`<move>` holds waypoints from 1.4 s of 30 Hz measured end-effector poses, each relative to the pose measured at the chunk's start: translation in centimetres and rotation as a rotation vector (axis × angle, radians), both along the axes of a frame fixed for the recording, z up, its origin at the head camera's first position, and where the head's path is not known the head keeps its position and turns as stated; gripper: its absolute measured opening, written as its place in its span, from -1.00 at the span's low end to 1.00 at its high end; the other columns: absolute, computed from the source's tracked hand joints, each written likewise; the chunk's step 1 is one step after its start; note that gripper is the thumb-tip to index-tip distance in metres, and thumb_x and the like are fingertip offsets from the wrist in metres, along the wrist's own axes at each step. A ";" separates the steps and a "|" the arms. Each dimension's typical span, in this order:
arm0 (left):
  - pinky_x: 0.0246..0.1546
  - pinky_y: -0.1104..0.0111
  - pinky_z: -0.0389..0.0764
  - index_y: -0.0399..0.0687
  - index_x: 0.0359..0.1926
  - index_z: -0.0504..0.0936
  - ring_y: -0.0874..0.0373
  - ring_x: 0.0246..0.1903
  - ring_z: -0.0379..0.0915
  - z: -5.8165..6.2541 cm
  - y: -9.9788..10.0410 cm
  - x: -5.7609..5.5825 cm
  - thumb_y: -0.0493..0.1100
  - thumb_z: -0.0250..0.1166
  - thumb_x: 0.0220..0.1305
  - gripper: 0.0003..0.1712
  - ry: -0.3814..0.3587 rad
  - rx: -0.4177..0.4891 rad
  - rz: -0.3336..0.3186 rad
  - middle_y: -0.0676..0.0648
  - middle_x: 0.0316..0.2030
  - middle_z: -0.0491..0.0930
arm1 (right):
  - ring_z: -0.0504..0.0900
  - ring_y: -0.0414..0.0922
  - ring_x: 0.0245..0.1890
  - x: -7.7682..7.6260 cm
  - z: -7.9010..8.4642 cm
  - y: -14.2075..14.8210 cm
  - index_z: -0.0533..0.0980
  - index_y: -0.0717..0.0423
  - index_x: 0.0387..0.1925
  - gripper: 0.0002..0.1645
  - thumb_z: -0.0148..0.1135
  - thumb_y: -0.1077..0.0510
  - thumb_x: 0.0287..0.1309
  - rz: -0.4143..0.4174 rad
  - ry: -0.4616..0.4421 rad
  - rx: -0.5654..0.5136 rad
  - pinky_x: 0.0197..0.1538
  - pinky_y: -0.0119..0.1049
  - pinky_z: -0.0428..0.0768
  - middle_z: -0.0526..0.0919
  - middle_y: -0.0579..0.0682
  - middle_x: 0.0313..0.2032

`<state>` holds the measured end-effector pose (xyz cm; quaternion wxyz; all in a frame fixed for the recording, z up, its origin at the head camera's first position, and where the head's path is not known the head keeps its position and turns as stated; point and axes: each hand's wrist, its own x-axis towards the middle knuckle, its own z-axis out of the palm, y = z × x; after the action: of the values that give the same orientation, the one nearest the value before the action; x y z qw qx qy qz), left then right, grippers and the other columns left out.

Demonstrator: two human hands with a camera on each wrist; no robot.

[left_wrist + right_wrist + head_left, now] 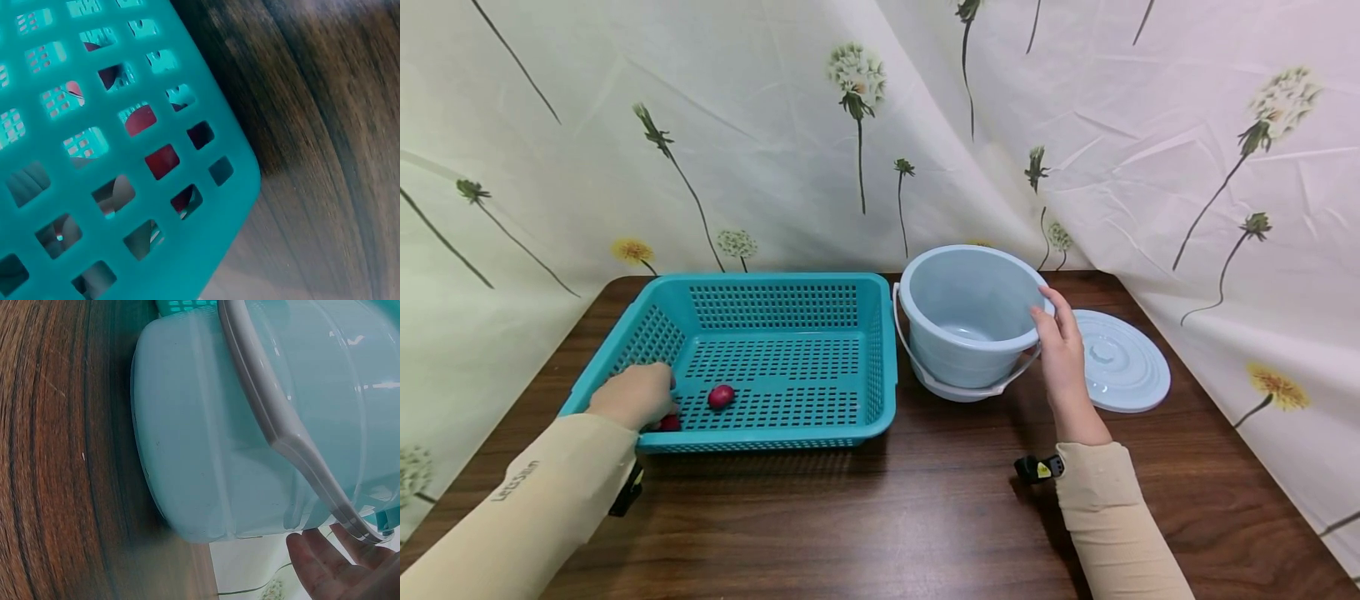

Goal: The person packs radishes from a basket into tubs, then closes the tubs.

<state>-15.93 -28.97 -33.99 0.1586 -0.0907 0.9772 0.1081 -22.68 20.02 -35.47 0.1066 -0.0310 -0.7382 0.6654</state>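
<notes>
- Sleeves are filling the lower frame: left sleeve at lower left, right sleeve at lower right, brown table showing between.
- Left hand is dipping into the basket's front left corner, at lower left. Its fingertips are hiding behind the hand, so I cannot tell whether they are clasping or only touching.
- Near red ball is lying inside the basket, right beside those fingers and partly covered. For a sound hold, thumb and fingertips should be meeting low on its sides, then rising straight up.
- Blue-green basket is spreading across left of centre; its front wall is standing close to the hand and could be catching knuckles.
- Other red ball is resting on the basket floor, right of the hand; a sideways sweep could be rolling it off.
- Right hand is pinching the rim of the pale blue bucket, right of centre; a light, firm grip should be steadying it.
- Handle is hanging across the bucket's front.
- Lid is lying on the table, farther right.
- Flowered cloth is rising behind.
</notes>
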 end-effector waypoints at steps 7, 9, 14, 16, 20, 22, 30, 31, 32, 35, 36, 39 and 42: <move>-0.31 0.00 0.59 -0.54 0.11 0.45 -0.20 -0.30 0.50 -0.1 -0.2 -0.4 -0.12 0.29 0.33 -0.45 0.026 -0.028 -0.034 -0.43 -0.21 0.58 | 0.32 -0.08 0.25 0.0 0.0 0.0 0.23 -0.20 0.46 -0.40 -0.10 -0.12 0.44 0.005 -0.003 -0.003 0.08 -0.28 0.43 0.21 -0.07 0.46; -0.25 -0.05 0.60 -0.55 0.15 0.43 -0.20 -0.27 0.53 -0.1 -0.3 -0.5 -0.07 0.26 0.37 -0.40 0.042 0.010 -0.047 -0.47 -0.12 0.58 | 0.33 -0.07 0.23 0.0 0.0 -0.1 0.23 -0.22 0.46 -0.39 -0.10 -0.13 0.44 0.006 -0.007 0.000 0.06 -0.29 0.43 0.21 -0.06 0.45; -0.41 0.18 0.60 -0.54 0.25 0.34 0.07 -0.46 0.54 0.0 -0.2 -0.5 0.01 0.19 0.43 -0.31 0.109 0.138 -0.066 -0.42 -0.15 0.63 | 0.36 -0.02 0.21 0.0 -0.1 -0.1 0.23 -0.24 0.46 -0.40 -0.09 -0.13 0.45 0.009 -0.013 -0.007 0.04 -0.31 0.44 0.28 0.01 0.41; -0.44 0.24 0.60 -0.49 0.28 0.34 0.11 -0.46 0.57 0.1 0.0 -0.4 0.06 0.18 0.43 -0.29 0.138 0.189 -0.068 -0.43 -0.09 0.62 | 0.36 -0.01 0.21 0.0 -0.1 -0.1 0.23 -0.23 0.46 -0.40 -0.09 -0.13 0.45 0.008 -0.013 -0.010 0.04 -0.31 0.45 0.29 0.03 0.40; -0.35 0.17 0.69 -0.40 0.31 0.34 0.07 -0.37 0.66 0.5 0.2 -0.3 0.19 0.14 0.43 -0.23 0.167 0.294 -0.080 -0.45 0.04 0.54 | 0.36 -0.01 0.23 0.0 -0.1 -0.2 0.23 -0.20 0.46 -0.40 -0.10 -0.12 0.45 0.005 -0.007 -0.009 0.06 -0.31 0.45 0.27 0.01 0.41; -0.27 0.11 0.72 -0.38 0.34 0.32 0.03 -0.33 0.70 0.7 0.3 -0.3 0.23 0.12 0.43 -0.19 0.163 0.354 -0.082 -0.46 0.07 0.50 | 0.36 -0.01 0.23 0.0 -0.1 -0.2 0.23 -0.19 0.46 -0.40 -0.10 -0.12 0.45 0.004 -0.003 -0.011 0.06 -0.31 0.45 0.28 0.01 0.41; -0.10 0.08 0.72 -0.36 0.33 0.34 -0.09 -0.17 0.73 1.8 0.7 0.2 0.21 0.10 0.45 -0.23 0.179 0.519 -0.077 -0.38 0.02 0.56 | 0.36 -0.02 0.21 0.1 0.0 -0.2 0.24 -0.21 0.45 -0.40 -0.10 -0.13 0.45 0.002 0.001 -0.003 0.04 -0.32 0.45 0.27 -0.01 0.42; -0.10 0.10 0.72 -0.36 0.33 0.35 -0.08 -0.18 0.73 2.0 0.8 0.3 0.22 0.10 0.45 -0.23 0.181 0.529 -0.074 -0.37 0.01 0.58 | 0.37 -0.02 0.21 0.1 0.0 -0.2 0.24 -0.21 0.45 -0.40 -0.09 -0.13 0.45 0.002 0.001 -0.004 0.04 -0.32 0.45 0.27 -0.01 0.42; -0.09 0.11 0.72 -0.35 0.33 0.35 -0.06 -0.18 0.73 2.3 1.0 0.4 0.23 0.09 0.44 -0.23 0.182 0.538 -0.074 -0.36 0.01 0.60 | 0.36 -0.03 0.21 0.0 0.0 -0.2 0.24 -0.22 0.46 -0.40 -0.09 -0.13 0.45 0.002 0.000 -0.004 0.04 -0.32 0.45 0.27 -0.01 0.42; -0.07 0.17 0.72 -0.33 0.33 0.35 -0.02 -0.17 0.73 3.1 1.5 0.6 0.24 0.09 0.44 -0.22 0.184 0.575 -0.070 -0.36 0.04 0.62 | 0.36 -0.02 0.23 0.0 0.0 -0.2 0.24 -0.22 0.45 -0.40 -0.08 -0.12 0.45 -0.002 0.000 -0.010 0.06 -0.31 0.44 0.27 -0.01 0.42; -0.07 0.20 0.72 -0.32 0.33 0.36 0.00 -0.16 0.73 3.3 1.7 0.6 0.24 0.09 0.44 -0.23 0.188 0.585 -0.074 -0.35 0.05 0.62 | 0.36 -0.02 0.23 0.0 0.0 -0.1 0.24 -0.21 0.45 -0.40 -0.08 -0.12 0.45 -0.003 0.000 -0.010 0.06 -0.31 0.44 0.26 -0.01 0.42; -0.07 0.26 0.71 -0.31 0.33 0.37 0.06 -0.16 0.73 3.9 2.4 0.5 0.22 0.09 0.44 -0.25 0.202 0.623 -0.077 -0.34 0.07 0.61 | 0.35 -0.02 0.25 0.1 0.0 -0.1 0.23 -0.23 0.46 -0.40 -0.09 -0.13 0.45 -0.005 -0.007 -0.013 0.07 -0.31 0.43 0.25 -0.01 0.43; -0.07 0.31 0.71 -0.28 0.33 0.38 0.18 -0.19 0.73 4.6 3.3 0.5 0.22 0.09 0.44 -0.27 0.231 0.664 -0.074 -0.33 0.08 0.60 | 0.35 -0.03 0.26 0.1 -0.1 -0.1 0.23 -0.23 0.46 -0.40 -0.09 -0.13 0.45 -0.004 -0.013 -0.016 0.09 -0.29 0.43 0.24 -0.02 0.44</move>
<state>-15.44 -25.71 -29.43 0.0717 0.0140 0.9029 0.4236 -22.56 19.93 -35.54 0.1031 -0.0377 -0.7333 0.6710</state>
